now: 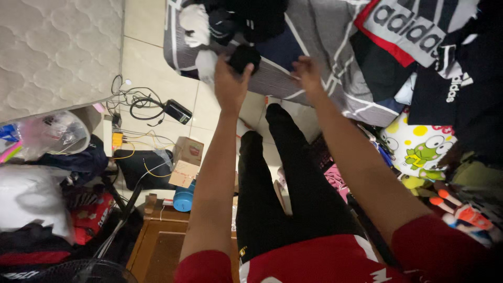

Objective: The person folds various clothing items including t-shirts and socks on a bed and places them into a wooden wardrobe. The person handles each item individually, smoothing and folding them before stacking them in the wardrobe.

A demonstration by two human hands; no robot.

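Two hands reaching out over the grey striped bedding (319, 31): left hand (229, 84) curling closed around a small black bundle of cloth (244, 56) at the bedding's near edge, right hand (307, 73) hovering just beside it, fingers loosely spread and holding nothing. Judging it best done by keeping the bundle pinched firm and bringing the free fingers in under the fabric. Below the bedding on the floor, sitting closed, a small cardboard box (187, 160), contents hidden.
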